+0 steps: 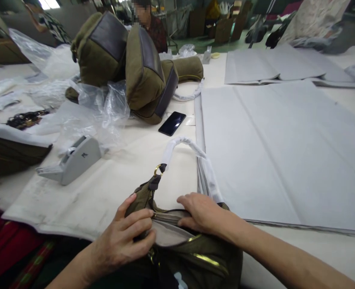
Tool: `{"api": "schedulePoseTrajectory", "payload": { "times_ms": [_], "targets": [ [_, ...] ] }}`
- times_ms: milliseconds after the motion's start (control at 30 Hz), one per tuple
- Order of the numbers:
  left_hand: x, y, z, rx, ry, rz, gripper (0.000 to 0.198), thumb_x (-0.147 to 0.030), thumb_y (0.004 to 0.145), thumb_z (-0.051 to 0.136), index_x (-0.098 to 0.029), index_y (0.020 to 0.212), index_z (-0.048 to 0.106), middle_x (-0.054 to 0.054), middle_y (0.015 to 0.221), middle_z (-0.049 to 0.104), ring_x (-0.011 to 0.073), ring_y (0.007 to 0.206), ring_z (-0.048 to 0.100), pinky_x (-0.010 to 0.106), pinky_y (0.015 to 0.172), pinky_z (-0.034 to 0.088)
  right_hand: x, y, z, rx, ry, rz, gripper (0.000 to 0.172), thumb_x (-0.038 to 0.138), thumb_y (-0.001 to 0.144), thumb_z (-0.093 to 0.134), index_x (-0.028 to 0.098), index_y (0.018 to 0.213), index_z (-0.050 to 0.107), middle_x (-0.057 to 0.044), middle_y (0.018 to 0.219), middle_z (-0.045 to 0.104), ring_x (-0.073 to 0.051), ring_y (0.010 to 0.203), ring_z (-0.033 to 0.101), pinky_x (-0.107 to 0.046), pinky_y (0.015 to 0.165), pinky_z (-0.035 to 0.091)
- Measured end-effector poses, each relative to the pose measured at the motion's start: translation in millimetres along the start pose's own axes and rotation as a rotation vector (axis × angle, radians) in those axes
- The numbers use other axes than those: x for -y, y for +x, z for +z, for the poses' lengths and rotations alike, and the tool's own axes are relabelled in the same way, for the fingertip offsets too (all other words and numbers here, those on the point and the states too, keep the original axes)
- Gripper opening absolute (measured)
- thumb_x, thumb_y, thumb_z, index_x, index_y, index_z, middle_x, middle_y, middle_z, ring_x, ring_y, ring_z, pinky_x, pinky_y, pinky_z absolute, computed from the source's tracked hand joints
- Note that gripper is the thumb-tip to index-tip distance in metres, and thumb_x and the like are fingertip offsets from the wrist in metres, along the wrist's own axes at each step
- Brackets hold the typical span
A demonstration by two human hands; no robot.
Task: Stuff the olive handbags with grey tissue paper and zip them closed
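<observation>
An olive-green handbag (234,257) with brass zips lies in front of me, its top zip undone and the pale lining (170,234) showing. My left hand (129,230) has its fingers bent over the left edge of the opening and grips it. At the far rim, my right hand (206,212) straddles the edge, thumb on the inner side and fingers beyond it. The bag's handle (182,141), wrapped in white, arches up behind the hands from a gold ring (158,170). What lies deeper inside the bag is hidden.
A grey tape dispenser (82,160) stands at left, near crumpled clear plastic (105,108). Beyond lie a black phone (172,123) and several olive bags (144,72). Large grey sheets (286,152) cover the right side. Other people are in the background.
</observation>
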State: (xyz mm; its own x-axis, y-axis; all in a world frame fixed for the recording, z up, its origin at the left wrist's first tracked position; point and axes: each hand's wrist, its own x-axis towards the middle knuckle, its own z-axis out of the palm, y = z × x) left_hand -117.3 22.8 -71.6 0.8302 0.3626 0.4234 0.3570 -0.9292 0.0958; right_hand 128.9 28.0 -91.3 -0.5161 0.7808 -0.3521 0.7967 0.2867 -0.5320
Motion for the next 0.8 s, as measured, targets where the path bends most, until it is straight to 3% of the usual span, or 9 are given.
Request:
{"api": "schedulePoseTrajectory", "payload": {
  "times_ms": [133, 267, 367, 433, 533, 600, 667, 733, 800],
  "targets": [
    [1.6, -15.4, 0.5, 0.01, 0.013, -0.055, 0.019, -0.005, 0.085, 0.053, -0.019, 0.084, 0.065, 0.001, 0.08, 0.064, 0.0136, 0.089, 0.061, 0.053, 0.108, 0.025, 5.1, 31.5, 10.9, 0.031, -0.012, 0.026, 0.019, 0.033, 0.082, 0.058, 0.017, 0.087, 0.067, -0.012, 0.083, 0.07, -0.029, 0.079, 0.066, -0.032, 0.062, 0.043],
    [5.3, -26.1, 8.4, 0.033, -0.012, -0.126, 0.01, -0.02, 0.088, 0.055, -0.019, 0.085, 0.065, 0.005, 0.088, 0.065, 0.0186, 0.092, 0.059, 0.059, 0.107, 0.023, 5.7, 41.3, 21.4, 0.025, 0.036, 0.044, 0.018, 0.032, 0.079, 0.061, 0.017, 0.085, 0.068, -0.013, 0.083, 0.07, -0.03, 0.08, 0.065, -0.034, 0.064, 0.044],
    [12.9, -19.5, 14.4, 0.039, -0.132, -0.25, 0.011, -0.016, 0.089, 0.05, -0.018, 0.084, 0.06, 0.002, 0.084, 0.064, 0.0163, 0.087, 0.06, 0.059, 0.109, 0.02, 4.4, 48.0, 23.1, 0.012, 0.122, 0.06, 0.016, 0.031, 0.076, 0.065, 0.015, 0.079, 0.068, -0.013, 0.079, 0.069, -0.028, 0.078, 0.065, -0.033, 0.065, 0.045],
    [21.4, -7.3, 17.5, 0.07, -0.228, -0.362, 0.018, -0.014, 0.091, 0.043, -0.017, 0.081, 0.057, -0.002, 0.073, 0.061, 0.0107, 0.072, 0.058, 0.052, 0.111, 0.023, 0.1, 52.2, 19.1, -0.049, 0.218, 0.072, 0.023, 0.035, 0.085, 0.054, 0.015, 0.083, 0.065, -0.01, 0.082, 0.069, -0.022, 0.078, 0.064, -0.03, 0.067, 0.045],
    [38.1, 16.2, 25.0, 0.353, -0.2, -0.639, 0.034, -0.024, 0.095, 0.029, -0.017, 0.072, 0.053, 0.001, 0.067, 0.059, 0.0126, 0.064, 0.057, 0.038, 0.091, 0.044, -9.7, 52.6, 6.5, -0.159, 0.427, 0.095, 0.051, 0.036, 0.1, 0.012, 0.013, 0.103, 0.057, -0.009, 0.091, 0.066, -0.013, 0.077, 0.063, -0.023, 0.063, 0.046],
    [49.6, 29.8, 33.4, 0.573, -0.137, -0.8, 0.04, -0.03, 0.095, 0.026, -0.017, 0.068, 0.054, 0.005, 0.067, 0.061, 0.0183, 0.065, 0.058, 0.033, 0.069, 0.047, -12.3, 45.7, -1.3, -0.192, 0.622, 0.107, 0.06, 0.042, 0.099, 0.002, 0.012, 0.111, 0.053, -0.01, 0.093, 0.065, -0.013, 0.075, 0.064, -0.023, 0.06, 0.046],
    [59.2, 38.7, 42.9, 0.689, -0.132, -0.841, 0.039, -0.029, 0.093, 0.029, -0.016, 0.067, 0.056, 0.007, 0.064, 0.061, 0.0207, 0.062, 0.059, 0.031, 0.06, 0.042, -6.5, 33.2, -2.0, -0.232, 0.643, 0.104, 0.054, 0.055, 0.095, 0.025, 0.014, 0.114, 0.053, -0.011, 0.096, 0.065, -0.018, 0.08, 0.063, -0.028, 0.066, 0.047],
    [65.8, 42.4, 50.4, 0.72, -0.162, -0.83, 0.039, -0.028, 0.091, 0.03, -0.016, 0.066, 0.057, 0.007, 0.062, 0.061, 0.0202, 0.06, 0.058, 0.029, 0.058, 0.039, 7.8, 18.6, 8.7, -0.286, 0.379, 0.013, 0.055, 0.061, 0.082, 0.053, 0.016, 0.113, 0.056, -0.012, 0.097, 0.064, -0.023, 0.085, 0.06, -0.036, 0.075, 0.046],
    [69.8, 42.3, 53.4, 0.737, -0.199, -0.829, 0.039, -0.026, 0.09, 0.029, -0.015, 0.065, 0.057, 0.007, 0.062, 0.062, 0.0193, 0.06, 0.058, 0.028, 0.058, 0.038, 26.0, 6.8, 31.2, -0.323, 0.03, -0.223, 0.061, 0.059, 0.074, 0.064, 0.017, 0.116, 0.055, -0.014, 0.109, 0.061, -0.028, 0.096, 0.055, -0.041, 0.08, 0.044]
  ]
}}
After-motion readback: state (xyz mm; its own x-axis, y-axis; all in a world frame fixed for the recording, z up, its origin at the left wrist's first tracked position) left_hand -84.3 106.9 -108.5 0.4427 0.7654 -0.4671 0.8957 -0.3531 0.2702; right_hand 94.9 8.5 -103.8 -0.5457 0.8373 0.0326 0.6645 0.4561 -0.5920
